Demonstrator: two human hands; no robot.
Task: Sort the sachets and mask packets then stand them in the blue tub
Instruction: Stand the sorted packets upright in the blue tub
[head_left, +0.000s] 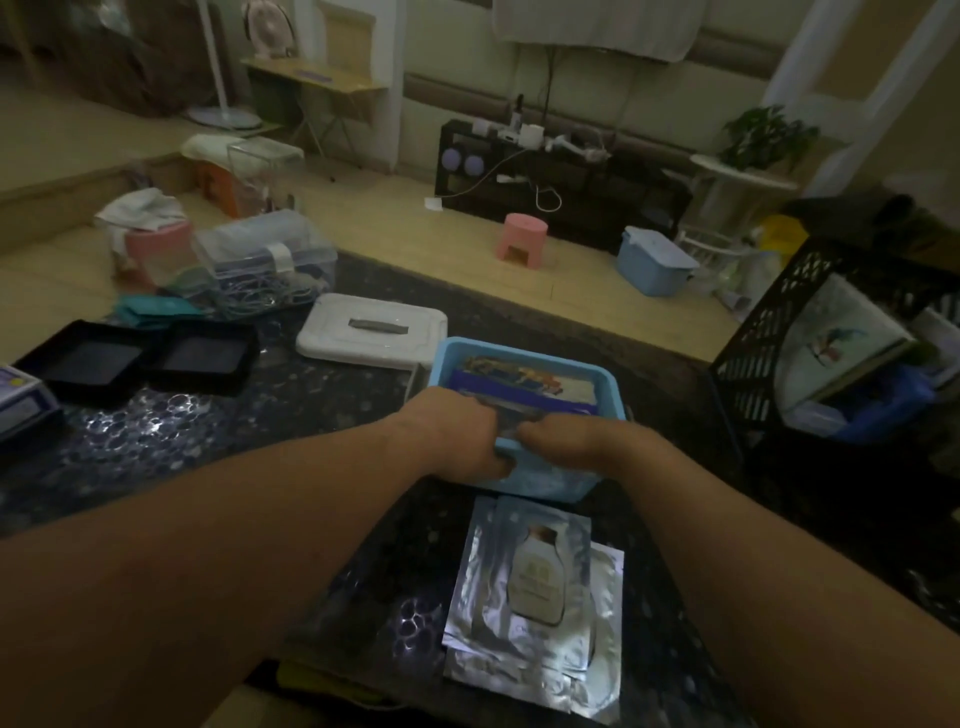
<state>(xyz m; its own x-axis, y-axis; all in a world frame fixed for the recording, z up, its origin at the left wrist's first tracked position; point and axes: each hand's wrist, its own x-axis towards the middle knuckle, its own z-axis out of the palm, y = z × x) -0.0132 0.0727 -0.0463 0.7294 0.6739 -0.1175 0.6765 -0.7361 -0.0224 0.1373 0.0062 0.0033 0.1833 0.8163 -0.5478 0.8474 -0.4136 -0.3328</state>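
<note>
The blue tub (608, 379) stands in the middle of the dark table with several packets (524, 387) upright inside it. My left hand (457, 434) and my right hand (576, 441) meet at the tub's near rim, fingers curled round a dark packet (511, 415) between them at the front of the tub. A stack of silver mask packets (540, 587) with a bottle picture lies flat on the table just in front of the tub.
A white lidded box (371, 330) sits behind the tub to the left. Two black trays (140, 358) lie at the left, with clear containers (265, 254) behind them. A black lattice crate (810, 332) stands at the right.
</note>
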